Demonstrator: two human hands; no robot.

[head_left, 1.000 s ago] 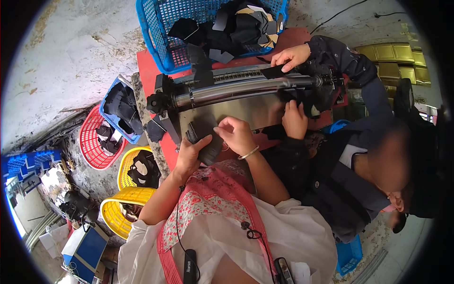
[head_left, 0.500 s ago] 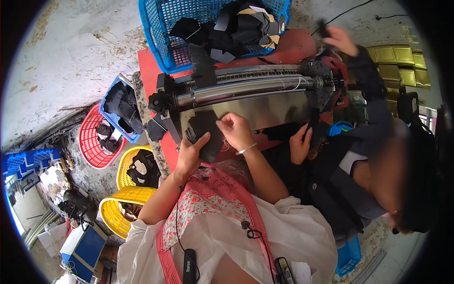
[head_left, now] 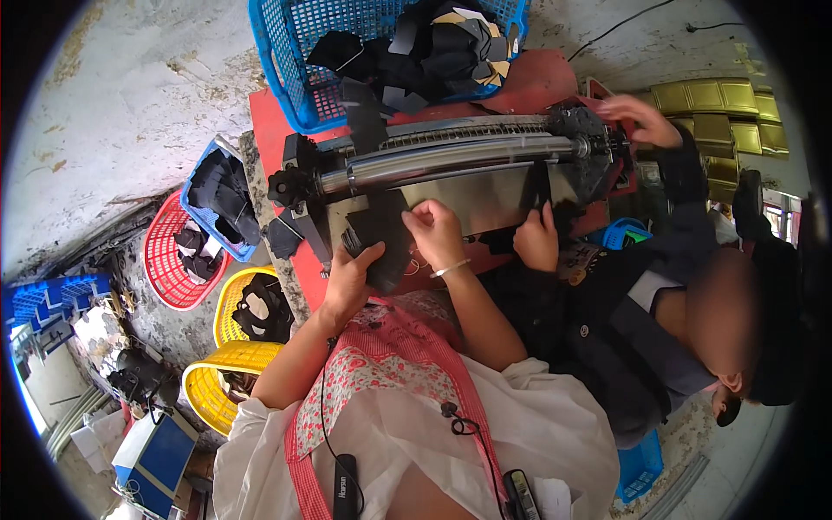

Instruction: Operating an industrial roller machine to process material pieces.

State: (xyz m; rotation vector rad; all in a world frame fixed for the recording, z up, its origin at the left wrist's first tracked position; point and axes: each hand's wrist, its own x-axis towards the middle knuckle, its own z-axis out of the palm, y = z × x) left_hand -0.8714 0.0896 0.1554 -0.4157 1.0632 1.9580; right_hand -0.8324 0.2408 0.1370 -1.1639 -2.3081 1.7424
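My left hand point(head_left: 348, 282) is closed round a stack of thin black flat pieces point(head_left: 390, 256), with its thumb on top. My right hand point(head_left: 438, 236) is pinched at the right edge of the uppermost black piece point(head_left: 381, 211), which reaches over the metal plate point(head_left: 451, 199) toward the roller. Just beyond lies a roller machine with a shiny metal roller point(head_left: 451, 156) and a black knob point(head_left: 283, 188) at its left end. Another black piece point(head_left: 364, 121) lies across the machine's back, behind the roller.
At my right a co-worker's hand point(head_left: 537, 241) holds a black strip point(head_left: 537, 186) on the plate; the other hand point(head_left: 643, 120) is at the machine's right end. Behind stands a blue basket point(head_left: 290, 52) of black pieces. Red point(head_left: 165, 260) and yellow point(head_left: 204, 377) baskets stand at left.
The uppermost black piece has shifted from the stack toward the roller, with my right hand beside it. The co-worker's strip moved left onto the plate; their far hand came down, without the dark piece it held.
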